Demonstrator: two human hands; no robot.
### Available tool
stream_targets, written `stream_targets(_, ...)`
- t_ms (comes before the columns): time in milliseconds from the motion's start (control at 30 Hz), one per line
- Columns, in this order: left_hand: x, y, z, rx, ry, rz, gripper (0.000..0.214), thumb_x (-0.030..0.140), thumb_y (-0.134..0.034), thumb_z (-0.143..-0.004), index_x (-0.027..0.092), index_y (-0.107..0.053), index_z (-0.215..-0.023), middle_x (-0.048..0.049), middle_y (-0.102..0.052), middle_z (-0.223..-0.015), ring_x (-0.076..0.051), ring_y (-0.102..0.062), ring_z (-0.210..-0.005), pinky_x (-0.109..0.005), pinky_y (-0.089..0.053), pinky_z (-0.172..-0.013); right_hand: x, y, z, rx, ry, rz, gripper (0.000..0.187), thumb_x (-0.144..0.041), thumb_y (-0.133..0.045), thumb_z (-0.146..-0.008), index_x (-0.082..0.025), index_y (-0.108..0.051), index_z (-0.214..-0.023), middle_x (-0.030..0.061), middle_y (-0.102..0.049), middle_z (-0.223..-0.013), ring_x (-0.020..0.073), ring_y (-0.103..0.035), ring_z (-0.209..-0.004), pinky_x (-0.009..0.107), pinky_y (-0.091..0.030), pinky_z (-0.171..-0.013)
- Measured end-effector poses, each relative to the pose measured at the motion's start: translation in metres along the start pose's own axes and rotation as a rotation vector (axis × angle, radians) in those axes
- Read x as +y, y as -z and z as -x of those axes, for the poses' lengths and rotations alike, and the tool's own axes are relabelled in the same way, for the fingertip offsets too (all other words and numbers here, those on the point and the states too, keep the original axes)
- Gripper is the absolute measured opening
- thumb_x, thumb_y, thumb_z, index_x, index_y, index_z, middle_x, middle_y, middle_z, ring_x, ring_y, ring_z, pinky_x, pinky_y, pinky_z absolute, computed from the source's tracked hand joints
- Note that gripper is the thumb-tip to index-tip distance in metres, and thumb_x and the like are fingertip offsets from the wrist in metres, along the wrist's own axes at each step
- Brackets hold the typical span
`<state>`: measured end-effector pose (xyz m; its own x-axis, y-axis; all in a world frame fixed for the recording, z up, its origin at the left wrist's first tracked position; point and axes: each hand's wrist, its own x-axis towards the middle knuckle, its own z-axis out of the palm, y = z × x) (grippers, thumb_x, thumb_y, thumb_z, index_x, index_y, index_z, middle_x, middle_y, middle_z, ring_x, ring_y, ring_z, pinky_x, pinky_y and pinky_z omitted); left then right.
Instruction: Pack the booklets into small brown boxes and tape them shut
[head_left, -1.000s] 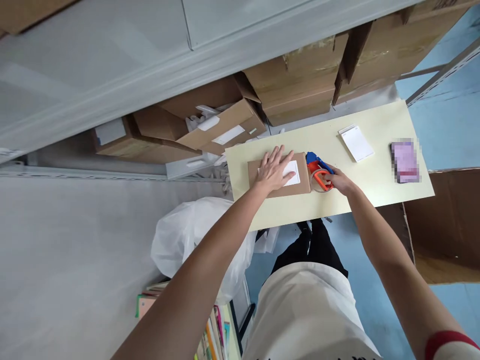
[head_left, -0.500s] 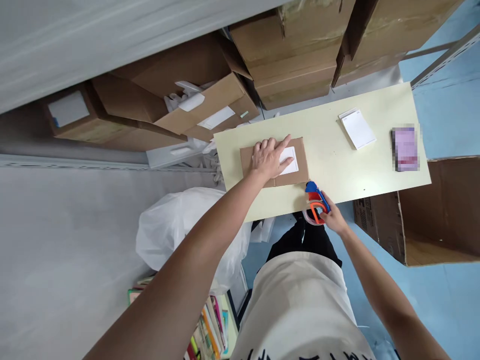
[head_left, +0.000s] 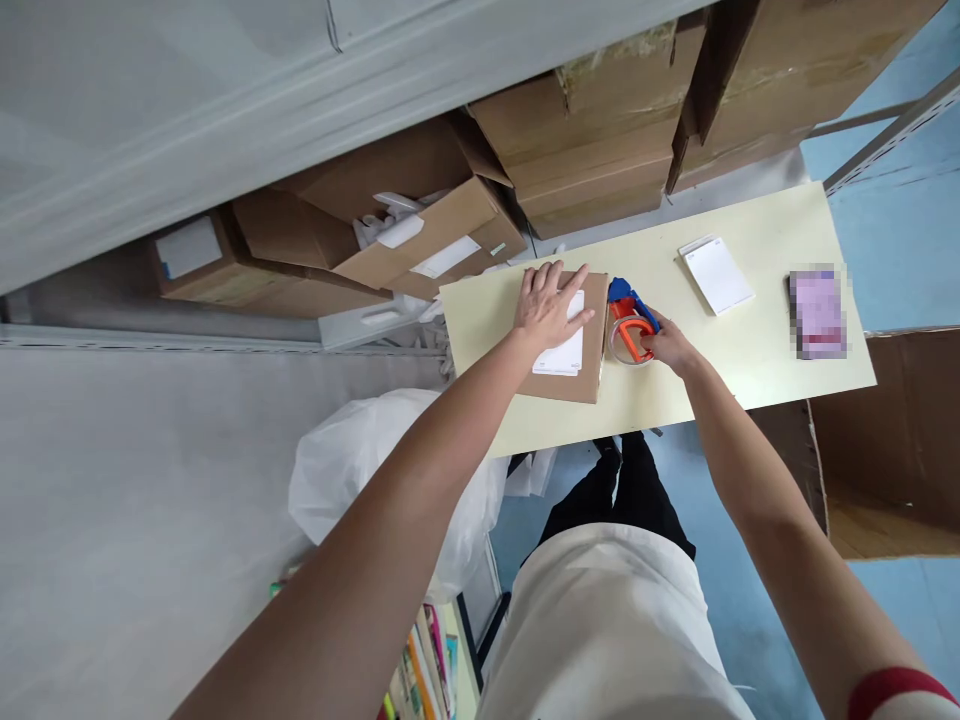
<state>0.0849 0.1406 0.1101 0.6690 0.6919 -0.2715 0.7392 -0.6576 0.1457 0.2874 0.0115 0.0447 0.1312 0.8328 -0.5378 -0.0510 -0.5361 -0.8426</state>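
Note:
A brown cardboard box (head_left: 589, 378) with a white label (head_left: 561, 357) on its top lies on the pale table (head_left: 780, 235). My left hand (head_left: 551, 308) rests on the box with its fingers spread, covering part of the label. In my right hand (head_left: 670, 343) is a tape dispenser (head_left: 630, 322) with a blue handle and an orange-red frame, gripped from its right side. The dispenser is at the right edge of the box; I cannot tell whether they touch.
A stack of white labels (head_left: 718, 275) and a blurred purple item (head_left: 817, 312) lie on the table's right part. Behind it stand large cardboard boxes (head_left: 592, 140) on a shelf. A white plastic bag (head_left: 345, 465) is at the left, an open carton (head_left: 892, 430) at the right.
The box has turned, so its label and right edge face differently. My right hand has brought the tape dispenser up from the table's near edge to beside the box. The view has shifted slightly.

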Motion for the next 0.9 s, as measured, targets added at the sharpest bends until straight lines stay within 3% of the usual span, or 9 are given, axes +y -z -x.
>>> stream_targets(133, 0.003, -0.003, 0.0, -0.003, 0.063, 0.015, 0.079, 0.059, -0.042, -0.09, 0.027, -0.013, -0.155, -0.0125, -0.032, -0.154, -0.037, -0.019, -0.143, -0.054, -0.009, -0.115, 0.007, -0.008, 0.007, 0.062, -0.002, 0.061, 0.091, -0.016, -0.058, -0.065, -0.023, -0.029, -0.151, 0.0082, -0.062, -0.126, 0.0241, -0.061, -0.106, 0.042, -0.052, -0.092)
stream_targets(267, 0.005, -0.005, 0.004, -0.009, 0.069, 0.048, 0.081, 0.058, -0.044, -0.089, 0.027, -0.01, -0.156, -0.0135, -0.034, -0.151, -0.039, -0.019, -0.142, -0.057, -0.009, -0.114, 0.02, -0.014, 0.03, 0.071, -0.027, 0.095, 0.091, -0.015, -0.058, -0.066, -0.023, -0.028, -0.152, 0.0088, -0.06, -0.13, 0.0257, -0.06, -0.112, 0.044, -0.05, -0.097)
stream_targets(400, 0.008, -0.005, 0.004, -0.009, 0.106, 0.065, 0.081, 0.059, -0.042, -0.089, 0.026, -0.008, -0.156, -0.0144, -0.035, -0.15, -0.04, -0.018, -0.141, -0.058, -0.01, -0.113, 0.054, -0.027, 0.092, -0.036, -0.111, 0.075, 0.093, -0.013, -0.058, -0.063, -0.023, -0.03, -0.151, 0.0095, -0.063, -0.125, 0.0272, -0.062, -0.109, 0.045, -0.051, -0.095)
stream_targets(500, 0.011, -0.006, 0.002, 0.021, 0.157, 0.063, 0.08, 0.058, -0.04, -0.09, 0.025, -0.008, -0.156, -0.0147, -0.035, -0.15, -0.04, -0.019, -0.141, -0.058, -0.01, -0.112, 0.087, -0.051, 0.149, 0.016, -0.132, 0.107, 0.092, -0.011, -0.055, -0.059, -0.025, -0.036, -0.148, 0.0086, -0.062, -0.126, 0.0271, -0.061, -0.11, 0.045, -0.048, -0.098)
stream_targets(600, 0.013, -0.009, -0.001, 0.036, 0.218, 0.041, 0.079, 0.058, -0.037, -0.091, 0.026, -0.005, -0.156, -0.0147, -0.036, -0.15, -0.039, -0.023, -0.139, -0.058, -0.012, -0.112, 0.102, -0.076, 0.178, 0.052, -0.152, 0.069, 0.091, -0.013, -0.052, -0.059, -0.025, -0.036, -0.148, 0.0085, -0.062, -0.125, 0.0265, -0.061, -0.11, 0.044, -0.048, -0.097)
stream_targets(733, 0.002, -0.012, 0.009, -0.025, 0.37, 0.031, 0.082, 0.061, -0.032, -0.09, 0.025, 0.0, -0.156, -0.0195, -0.043, -0.145, -0.043, -0.031, -0.135, -0.063, -0.023, -0.104, 0.085, -0.078, 0.152, 0.119, -0.168, -0.059, 0.091, -0.017, -0.051, -0.063, -0.025, -0.027, -0.151, 0.0083, -0.064, -0.122, 0.0257, -0.062, -0.106, 0.042, -0.053, -0.088)
stream_targets(833, -0.01, -0.01, 0.033, -0.077, 0.531, 0.017, 0.088, 0.064, -0.031, -0.088, 0.019, 0.002, -0.156, -0.0249, -0.046, -0.141, -0.047, -0.036, -0.132, -0.064, -0.03, -0.097, 0.053, -0.05, 0.101, 0.162, -0.101, -0.096, 0.088, -0.017, -0.052, -0.062, -0.023, -0.033, -0.148, 0.0081, -0.063, -0.123, 0.0258, -0.06, -0.106, 0.041, -0.054, -0.084)
stream_targets(900, -0.015, -0.007, 0.048, -0.076, 0.582, -0.018, 0.088, 0.063, -0.032, -0.088, 0.017, 0.001, -0.156, -0.0253, -0.04, -0.146, -0.046, -0.032, -0.135, -0.063, -0.029, -0.099, 0.031, -0.029, 0.063, 0.094, -0.053, -0.075, 0.083, -0.016, -0.052, -0.059, -0.022, -0.043, -0.142, 0.0065, -0.066, -0.114, 0.0252, -0.061, -0.1, 0.04, -0.054, -0.081)
